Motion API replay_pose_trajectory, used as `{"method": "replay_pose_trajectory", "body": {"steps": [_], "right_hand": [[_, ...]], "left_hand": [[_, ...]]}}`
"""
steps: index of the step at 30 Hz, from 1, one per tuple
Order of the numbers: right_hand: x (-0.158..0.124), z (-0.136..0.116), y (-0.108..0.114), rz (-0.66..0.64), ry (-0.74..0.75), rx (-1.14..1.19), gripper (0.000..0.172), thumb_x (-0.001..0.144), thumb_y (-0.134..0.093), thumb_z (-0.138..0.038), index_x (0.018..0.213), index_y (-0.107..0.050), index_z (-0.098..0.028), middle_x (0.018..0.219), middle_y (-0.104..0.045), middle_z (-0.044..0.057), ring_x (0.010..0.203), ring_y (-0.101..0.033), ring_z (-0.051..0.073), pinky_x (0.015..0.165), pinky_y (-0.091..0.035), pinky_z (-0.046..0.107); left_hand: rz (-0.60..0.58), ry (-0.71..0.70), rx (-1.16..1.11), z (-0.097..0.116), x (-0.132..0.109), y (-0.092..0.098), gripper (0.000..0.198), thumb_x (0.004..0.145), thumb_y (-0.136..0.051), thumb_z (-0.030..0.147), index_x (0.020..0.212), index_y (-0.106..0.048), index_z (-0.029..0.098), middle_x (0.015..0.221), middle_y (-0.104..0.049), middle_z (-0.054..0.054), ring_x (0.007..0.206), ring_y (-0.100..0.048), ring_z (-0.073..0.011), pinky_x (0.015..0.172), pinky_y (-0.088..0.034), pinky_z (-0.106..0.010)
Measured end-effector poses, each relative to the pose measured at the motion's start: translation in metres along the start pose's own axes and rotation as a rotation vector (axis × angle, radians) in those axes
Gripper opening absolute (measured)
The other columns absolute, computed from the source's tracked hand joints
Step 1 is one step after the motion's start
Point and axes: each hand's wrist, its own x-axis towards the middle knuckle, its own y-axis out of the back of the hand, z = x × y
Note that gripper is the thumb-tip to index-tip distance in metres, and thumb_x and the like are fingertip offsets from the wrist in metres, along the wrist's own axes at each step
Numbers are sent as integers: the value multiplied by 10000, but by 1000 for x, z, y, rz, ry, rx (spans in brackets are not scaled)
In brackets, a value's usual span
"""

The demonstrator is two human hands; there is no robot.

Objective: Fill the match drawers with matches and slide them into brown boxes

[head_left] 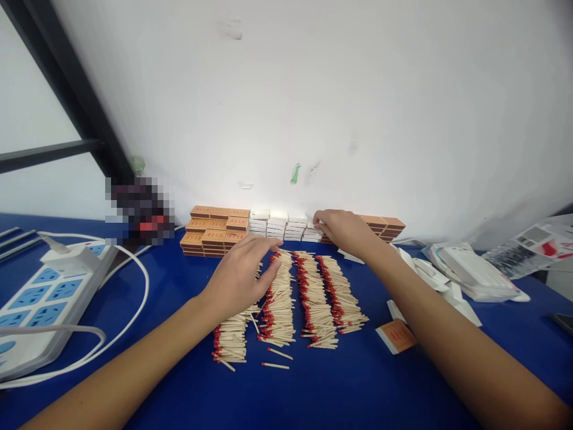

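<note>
My left hand hovers over or rests on the leftmost rows of red-tipped matches, its fingers stretched out and thumb apart, holding nothing I can see. At the back, my right hand has its fingertips pinched together at the rightmost of several stacks of white matchbox trays; whatever lies between them is hidden. Another row of matches stands near the middle, with one more to its right. Orange matchboxes are piled left of the trays. More orange matchboxes lie partly behind my right forearm.
Beside my right forearm lies an orange-labelled matchbox. Loose white card pieces and a clear plastic package are at the right. A white power strip with cables occupies the left. The white wall rises behind the blue table.
</note>
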Motion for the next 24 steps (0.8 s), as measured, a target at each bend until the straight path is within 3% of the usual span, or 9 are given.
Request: {"method": "replay_pose_trajectory", "body": {"steps": [7,13,24], "right_hand": [[1,3,-7,25,23,0,319,1069,-497,-281,1346,-634,-202,1229,-770,133,1052,-705,292,824,-458,357],[1,-1,-9,-29,44,-89,316,1079,-439,-287,1109,-740,-199,1031,-785,142,955,-713,281,790,-453,347],[0,-10,-9,-50,31,-216,325,1076,-420,-242,1117,-738,-190,997,-773,167,907,-721,292,719,-412,339]], "left_hand": [[0,-4,-4,-1,0,-1,242,1029,-602,235,1270,-587,213,1140,-723,-78,1096,-680,-256,972,-579,-484],[5,-13,-2,0,1,0,237,1030,-595,227,1267,-586,216,1134,-725,-78,1089,-680,-259,958,-582,-482],[-6,-14,-9,0,1,0,225,1032,-597,232,1254,-591,203,1124,-721,-76,1080,-674,-251,960,-576,-473]]}}
